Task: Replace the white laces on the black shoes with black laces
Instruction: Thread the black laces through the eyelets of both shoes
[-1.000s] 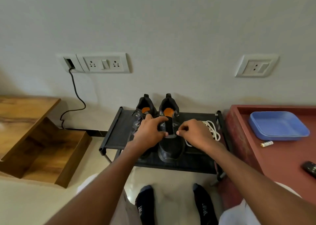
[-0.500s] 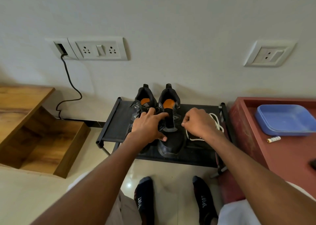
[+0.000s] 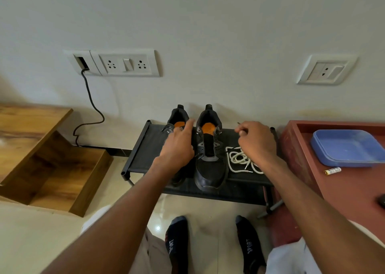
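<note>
1. Left hand (image 3: 178, 146) lies over the left black shoe (image 3: 177, 125), fingers loosely extended toward the heel and index finger reaching the gap between the two shoes; whether it grips anything beneath the palm cannot be told.
2. Right hand (image 3: 257, 142) hovers above the right part of the black shoe rack (image 3: 143, 146), fingers curled and thumb against forefinger, pinching a thin dark lace end (image 3: 239, 123) that pokes out past the knuckles.
3. Right black shoe (image 3: 209, 155) stands at the middle of the rack, toe toward the front edge and orange insole visible at the heel opening; its tongue lies exposed, and a dark lace (image 3: 226, 151) appears to run through the lowest eyelets only.
4. Left black shoe stands touching it on the left, mostly covered by the left hand, with a lace visible near its collar.
5. White laces (image 3: 241, 161) lie in a loose tangle on the rack surface just right of the right shoe, partly under the right wrist.
6. Red-brown table (image 3: 354, 190) stands beside the right end of the rack and carries a blue tray (image 3: 345, 148) and a small battery (image 3: 332, 171) at the tray's front edge.
7. Socked feet (image 3: 177, 242) rest on the floor in front of the rack.
</note>
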A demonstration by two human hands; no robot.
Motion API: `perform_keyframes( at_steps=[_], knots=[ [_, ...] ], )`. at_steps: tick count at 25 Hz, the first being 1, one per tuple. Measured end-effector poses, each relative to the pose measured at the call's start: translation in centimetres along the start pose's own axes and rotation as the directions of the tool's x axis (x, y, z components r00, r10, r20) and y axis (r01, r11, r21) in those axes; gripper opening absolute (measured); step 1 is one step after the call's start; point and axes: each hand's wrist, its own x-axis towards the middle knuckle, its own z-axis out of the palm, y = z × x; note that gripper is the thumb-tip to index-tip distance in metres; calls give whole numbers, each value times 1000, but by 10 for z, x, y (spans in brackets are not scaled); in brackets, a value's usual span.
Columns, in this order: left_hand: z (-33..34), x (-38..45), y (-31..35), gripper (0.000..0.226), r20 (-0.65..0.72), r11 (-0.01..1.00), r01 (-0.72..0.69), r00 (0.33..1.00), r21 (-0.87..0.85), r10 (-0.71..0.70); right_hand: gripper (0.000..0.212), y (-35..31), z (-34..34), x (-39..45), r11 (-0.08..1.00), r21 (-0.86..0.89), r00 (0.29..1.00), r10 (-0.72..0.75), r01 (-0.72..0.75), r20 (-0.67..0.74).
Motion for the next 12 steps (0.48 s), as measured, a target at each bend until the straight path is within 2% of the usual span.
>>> perform_keyframes(
  at_steps=[2, 4, 5, 6, 7, 8, 9, 10, 12],
  knots=[
    [-15, -4, 2, 40, -105, 993, 112, 989, 41, -108, 25, -17, 1, -6, 974, 215, 998, -68, 65, 6],
    [-23, -6, -5, 19, -113, 983, 183, 977, 17, -180, 24, -32, -3, -13, 940, 330, 993, -109, 87, 47],
    [-27, -7, -8, 13, -84, 975, 203, 974, -87, -210, 25, -38, -6, -17, 921, 382, 992, -112, 81, 60],
    [-32, -10, -10, 14, -36, 931, 218, 970, -293, -238, 22, -42, -10, -22, 889, 453, 992, -102, 60, 68],
    [-39, -15, -6, 17, 15, 816, 209, 971, -538, -239, 18, -47, -16, -28, 846, 532, 993, -89, 37, 72],
    [-48, -22, 0, 18, 57, 637, 186, 974, -748, -217, 17, -53, -22, -32, 795, 606, 995, -68, 8, 76],
    [-61, -28, 9, 18, 62, 467, 137, 983, -874, -173, 17, -59, -29, -35, 739, 673, 995, -42, -27, 86],
    [-75, -34, 18, 16, 30, 356, 74, 991, -932, -129, 16, -67, -38, -39, 680, 730, 995, -14, -62, 98],
    [-108, -42, 40, 15, -70, 264, -49, 995, -963, -69, 13, -87, -64, -42, 570, 815, 993, 24, -105, 111]
  ],
)
